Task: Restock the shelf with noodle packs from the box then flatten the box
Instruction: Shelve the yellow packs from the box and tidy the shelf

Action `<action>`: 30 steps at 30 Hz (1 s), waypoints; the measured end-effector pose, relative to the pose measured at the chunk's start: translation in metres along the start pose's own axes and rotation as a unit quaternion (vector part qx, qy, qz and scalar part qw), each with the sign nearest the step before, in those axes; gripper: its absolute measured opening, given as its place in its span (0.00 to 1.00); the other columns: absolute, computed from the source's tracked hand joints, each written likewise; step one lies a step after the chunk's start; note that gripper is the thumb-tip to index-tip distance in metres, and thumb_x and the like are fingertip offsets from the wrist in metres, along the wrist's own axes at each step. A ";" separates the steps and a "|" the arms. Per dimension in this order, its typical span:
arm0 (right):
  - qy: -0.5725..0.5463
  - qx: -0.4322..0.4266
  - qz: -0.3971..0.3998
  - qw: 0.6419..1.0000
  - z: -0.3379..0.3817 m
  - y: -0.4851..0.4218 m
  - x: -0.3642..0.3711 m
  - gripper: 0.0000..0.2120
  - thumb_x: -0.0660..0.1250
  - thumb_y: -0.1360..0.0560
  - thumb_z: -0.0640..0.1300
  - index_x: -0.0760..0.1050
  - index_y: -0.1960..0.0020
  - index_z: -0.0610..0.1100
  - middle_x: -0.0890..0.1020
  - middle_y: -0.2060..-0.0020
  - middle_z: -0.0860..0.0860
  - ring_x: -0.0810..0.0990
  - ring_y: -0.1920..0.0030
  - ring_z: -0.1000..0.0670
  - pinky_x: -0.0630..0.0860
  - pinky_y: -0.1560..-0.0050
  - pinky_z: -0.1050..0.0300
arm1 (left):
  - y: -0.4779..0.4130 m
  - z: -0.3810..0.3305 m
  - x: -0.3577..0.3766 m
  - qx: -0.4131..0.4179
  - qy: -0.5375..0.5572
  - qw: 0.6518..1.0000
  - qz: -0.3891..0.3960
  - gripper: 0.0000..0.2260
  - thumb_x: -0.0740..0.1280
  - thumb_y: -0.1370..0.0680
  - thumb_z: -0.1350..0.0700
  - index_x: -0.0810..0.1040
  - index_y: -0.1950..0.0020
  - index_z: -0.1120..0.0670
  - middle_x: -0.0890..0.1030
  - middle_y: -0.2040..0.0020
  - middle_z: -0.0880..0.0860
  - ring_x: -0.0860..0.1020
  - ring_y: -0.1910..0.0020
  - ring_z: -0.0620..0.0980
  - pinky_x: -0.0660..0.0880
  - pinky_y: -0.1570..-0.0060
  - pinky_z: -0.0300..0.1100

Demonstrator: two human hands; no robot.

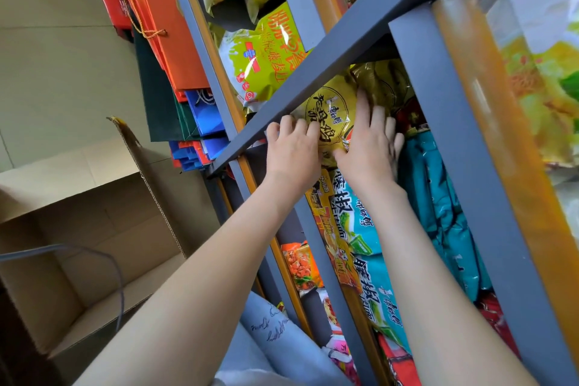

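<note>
A gold-yellow noodle pack (pixel 336 110) lies inside the grey metal shelf (pixel 313 72), just under a crossbar. My left hand (pixel 293 150) has its fingers curled over the pack's near-left edge. My right hand (pixel 369 141) lies flat on the pack's right side with straight fingers pressing it inward. The brown cardboard box (pixel 103 241) stands open on the floor at the lower left, and its inside looks bare.
Teal noodle packs (pixel 438 207) and light-blue ones (pixel 366 260) fill the bay below my hands. Yellow packs (pixel 266 56) sit in the bay to the left. Orange, blue and green paper gift bags (pixel 169 41) lean against the shelf's far end. A grey cable (pixel 116 279) hangs over the box.
</note>
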State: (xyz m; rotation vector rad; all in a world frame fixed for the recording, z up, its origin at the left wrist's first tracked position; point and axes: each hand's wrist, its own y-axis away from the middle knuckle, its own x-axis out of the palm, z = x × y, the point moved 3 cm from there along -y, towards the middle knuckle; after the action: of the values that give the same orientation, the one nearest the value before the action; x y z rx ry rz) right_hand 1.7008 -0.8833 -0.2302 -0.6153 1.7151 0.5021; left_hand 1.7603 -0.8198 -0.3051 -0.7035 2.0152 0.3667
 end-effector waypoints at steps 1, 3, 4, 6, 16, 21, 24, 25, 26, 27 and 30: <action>0.003 -0.001 -0.006 1.000 0.001 0.002 0.000 0.45 0.72 0.29 0.45 0.46 0.23 0.49 0.63 0.31 0.46 0.63 0.32 0.44 0.61 0.36 0.48 | 0.002 0.001 0.001 0.000 0.009 1.000 -0.002 0.16 0.63 0.25 0.51 0.73 0.39 0.57 0.77 0.43 0.54 0.68 0.38 0.59 0.62 0.40 0.52; 0.008 0.005 -0.003 1.000 0.003 0.003 -0.001 0.44 0.71 0.29 0.46 0.46 0.23 0.49 0.63 0.31 0.46 0.63 0.32 0.44 0.61 0.37 0.48 | 0.006 0.003 0.001 0.002 0.029 0.999 -0.018 0.15 0.62 0.26 0.51 0.75 0.44 0.58 0.78 0.46 0.55 0.70 0.40 0.59 0.64 0.42 0.52; 0.004 0.012 0.005 1.000 0.003 0.003 -0.002 0.44 0.71 0.29 0.47 0.46 0.23 0.50 0.63 0.30 0.46 0.62 0.32 0.44 0.60 0.36 0.48 | 0.008 0.003 0.000 0.004 0.048 0.998 -0.036 0.14 0.63 0.28 0.52 0.75 0.46 0.59 0.78 0.47 0.56 0.72 0.42 0.60 0.65 0.44 0.52; -0.011 0.031 0.015 0.999 0.002 0.000 -0.005 0.42 0.69 0.30 0.52 0.49 0.24 0.51 0.61 0.29 0.46 0.60 0.31 0.43 0.57 0.33 0.44 | 0.008 0.002 -0.001 0.009 0.135 0.986 -0.094 0.16 0.63 0.29 0.54 0.75 0.44 0.62 0.77 0.45 0.59 0.73 0.43 0.60 0.68 0.43 0.51; -0.073 0.120 0.050 0.989 -0.008 -0.022 0.006 0.45 0.64 0.29 0.63 0.43 0.23 0.49 0.50 0.24 0.42 0.47 0.24 0.42 0.47 0.25 0.45 | -0.022 -0.011 0.019 0.013 0.304 0.952 -0.014 0.30 0.46 0.26 0.55 0.52 0.25 0.67 0.57 0.27 0.70 0.55 0.27 0.69 0.47 0.28 0.57; -0.049 0.118 0.046 0.991 -0.010 -0.021 0.011 0.42 0.61 0.27 0.62 0.42 0.23 0.50 0.49 0.23 0.44 0.47 0.23 0.44 0.48 0.26 0.46 | -0.020 -0.018 0.034 0.019 0.226 0.967 -0.120 0.28 0.51 0.26 0.56 0.65 0.30 0.69 0.69 0.34 0.72 0.69 0.35 0.70 0.62 0.34 0.61; -0.045 0.108 0.060 0.991 -0.013 -0.023 0.011 0.41 0.60 0.26 0.63 0.42 0.23 0.51 0.49 0.23 0.45 0.49 0.23 0.44 0.49 0.26 0.45 | -0.018 -0.022 0.033 0.022 0.220 0.967 -0.130 0.27 0.51 0.24 0.56 0.64 0.29 0.69 0.67 0.32 0.72 0.66 0.32 0.69 0.60 0.32 0.61; -0.048 0.107 0.063 0.991 -0.015 -0.023 0.011 0.41 0.60 0.26 0.63 0.42 0.23 0.51 0.49 0.23 0.45 0.50 0.24 0.44 0.49 0.26 0.45 | -0.018 -0.024 0.034 0.025 0.215 0.968 -0.129 0.26 0.52 0.24 0.56 0.64 0.29 0.69 0.67 0.32 0.72 0.66 0.31 0.69 0.60 0.32 0.61; -0.054 0.106 0.066 0.991 -0.017 -0.023 0.011 0.41 0.59 0.26 0.63 0.41 0.23 0.51 0.49 0.23 0.45 0.51 0.24 0.43 0.50 0.26 0.45 | -0.018 -0.026 0.036 0.027 0.207 0.970 -0.127 0.26 0.55 0.24 0.56 0.63 0.29 0.69 0.67 0.32 0.71 0.65 0.31 0.68 0.60 0.32 0.62; -0.060 0.104 0.069 0.990 -0.018 -0.023 0.011 0.40 0.59 0.26 0.63 0.41 0.23 0.52 0.50 0.23 0.46 0.51 0.24 0.43 0.50 0.26 0.45 | -0.018 -0.026 0.038 0.029 0.199 0.971 -0.126 0.26 0.58 0.24 0.56 0.63 0.29 0.68 0.67 0.32 0.71 0.66 0.31 0.68 0.60 0.32 0.62; -0.064 0.095 0.071 0.991 -0.019 -0.021 0.011 0.41 0.59 0.26 0.63 0.41 0.23 0.52 0.50 0.23 0.46 0.53 0.24 0.42 0.50 0.26 0.45 | -0.016 -0.025 0.041 0.039 0.188 0.970 -0.150 0.27 0.58 0.24 0.55 0.63 0.29 0.68 0.67 0.32 0.71 0.66 0.31 0.68 0.60 0.32 0.62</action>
State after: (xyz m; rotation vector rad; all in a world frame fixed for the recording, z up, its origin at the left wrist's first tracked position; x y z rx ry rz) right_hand 1.6985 -0.9125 -0.2369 -0.3202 1.6688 0.4615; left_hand 1.7369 -0.8592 -0.3273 -1.0737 2.2136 -0.0275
